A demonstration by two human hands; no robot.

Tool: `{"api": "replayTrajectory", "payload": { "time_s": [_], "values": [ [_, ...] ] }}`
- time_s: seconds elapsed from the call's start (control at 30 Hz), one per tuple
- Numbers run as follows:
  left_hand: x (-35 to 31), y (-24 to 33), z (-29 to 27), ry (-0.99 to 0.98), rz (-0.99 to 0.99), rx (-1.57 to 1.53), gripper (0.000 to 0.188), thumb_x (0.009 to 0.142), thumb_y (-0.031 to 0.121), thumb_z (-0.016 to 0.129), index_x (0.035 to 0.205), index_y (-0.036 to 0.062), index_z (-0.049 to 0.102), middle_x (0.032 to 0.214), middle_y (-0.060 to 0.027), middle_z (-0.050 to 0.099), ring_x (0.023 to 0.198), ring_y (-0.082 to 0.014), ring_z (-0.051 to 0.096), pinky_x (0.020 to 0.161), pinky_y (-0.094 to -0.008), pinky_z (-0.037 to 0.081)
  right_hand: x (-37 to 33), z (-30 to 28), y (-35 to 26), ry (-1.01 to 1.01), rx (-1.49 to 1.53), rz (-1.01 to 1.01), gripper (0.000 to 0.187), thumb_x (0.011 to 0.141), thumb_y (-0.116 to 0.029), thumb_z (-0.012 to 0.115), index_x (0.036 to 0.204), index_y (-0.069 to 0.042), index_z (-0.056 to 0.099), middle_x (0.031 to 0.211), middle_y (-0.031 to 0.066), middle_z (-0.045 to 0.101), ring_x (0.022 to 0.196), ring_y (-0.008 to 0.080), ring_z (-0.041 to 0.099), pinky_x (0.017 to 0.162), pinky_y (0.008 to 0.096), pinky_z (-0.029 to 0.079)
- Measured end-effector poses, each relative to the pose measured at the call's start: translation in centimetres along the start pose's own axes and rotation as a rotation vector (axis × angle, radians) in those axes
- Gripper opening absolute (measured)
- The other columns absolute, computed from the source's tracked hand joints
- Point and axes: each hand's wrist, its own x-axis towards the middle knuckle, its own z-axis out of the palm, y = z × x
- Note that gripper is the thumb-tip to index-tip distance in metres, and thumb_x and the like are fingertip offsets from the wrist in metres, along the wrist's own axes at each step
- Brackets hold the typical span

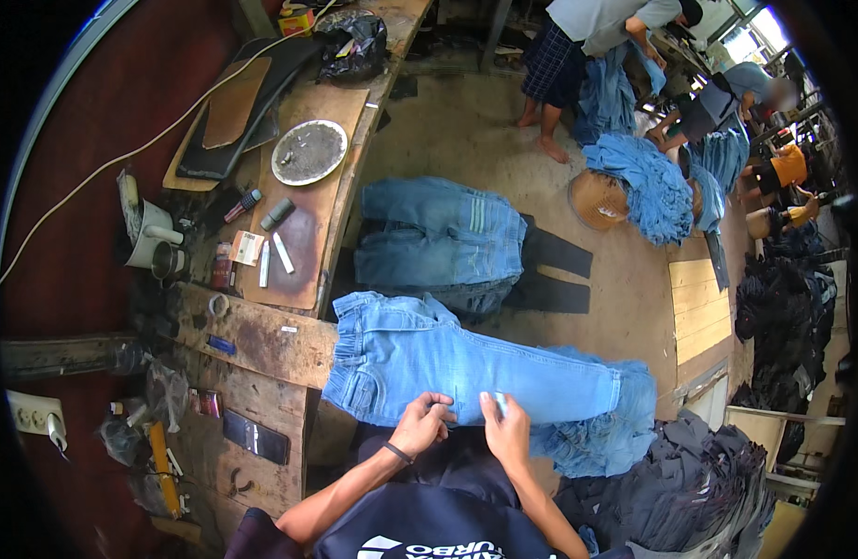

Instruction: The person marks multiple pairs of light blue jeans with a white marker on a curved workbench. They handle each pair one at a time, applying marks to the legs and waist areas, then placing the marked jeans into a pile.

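Light-blue jeans (503,363) with a gathered elastic waist lie across in front of me, waist to the left and leg stretching right. Over their near edge is my left hand (421,426), its fingers curled and pressed together; whether cloth or something small is between them I cannot make out. Just to its right, my right hand (506,429) is closed around a small pale object (501,402), mostly hidden by the fingers. More light-blue denim (587,447) is bunched beneath the leg's right end.
Darker blue jeans (438,233) lie beyond. On the left workbench (270,349) are a round ash-filled tray (309,152), white sticks (282,252), a metal mug (154,233) and a phone (255,437). Dark cloth (680,494) heaps at lower right. Other people handle denim (643,186) farther back.
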Motion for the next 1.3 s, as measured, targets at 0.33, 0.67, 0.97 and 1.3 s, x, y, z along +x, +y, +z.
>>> {"api": "replayTrajectory", "payload": {
  "time_s": [0.33,0.67,0.97,1.3],
  "values": [
    [0.6,-1.4,1.2,-0.024,0.259,0.402,0.018,0.105,0.016,0.066,0.105,-0.0022,0.066,0.088,-0.0043,0.073,0.063,-0.0077,0.059,0.056,-0.0258,0.045,-0.6,0.2,2.0,-0.059,0.178,-0.069,0.039,0.107,-0.027,0.064,0.081,0.002,0.059,0.061,0.0164,0.055,0.052,0.0250,0.051,0.056,0.0444,0.043],
    [-1.8,-1.4,-2.3,-0.189,0.053,0.050,0.024,0.112,0.020,0.057,0.121,-0.0010,0.065,0.101,-0.0135,0.077,0.050,-0.0040,0.046,0.050,-0.0207,0.040,-0.3,-0.2,3.0,-0.168,0.253,0.030,0.037,0.107,-0.028,0.065,0.085,0.001,0.059,0.065,0.0115,0.052,0.063,0.0161,0.044,0.060,0.0400,0.043],
    [-1.9,1.2,-2.0,-0.339,0.075,0.104,0.043,0.110,0.017,0.051,0.153,0.0083,0.053,0.104,-0.0109,0.077,0.054,-0.0033,0.041,0.051,-0.0212,0.037,-0.8,-3.9,-0.9,-0.379,0.026,-0.188,0.030,0.106,-0.029,0.065,0.097,0.000,0.064,0.084,0.0299,0.071,0.084,0.0509,0.071,0.070,0.0565,0.054],
    [-2.4,2.9,-2.2,-0.363,0.106,0.344,0.052,0.109,0.024,0.055,0.160,0.0145,0.048,0.107,-0.0063,0.078,0.062,-0.0064,0.047,0.056,-0.0257,0.042,1.6,-5.3,-1.7,-0.464,-0.271,-0.131,0.030,0.103,-0.028,0.066,0.099,0.001,0.073,0.084,0.0309,0.070,0.087,0.0522,0.069,0.072,0.0561,0.053]
  ]
}}
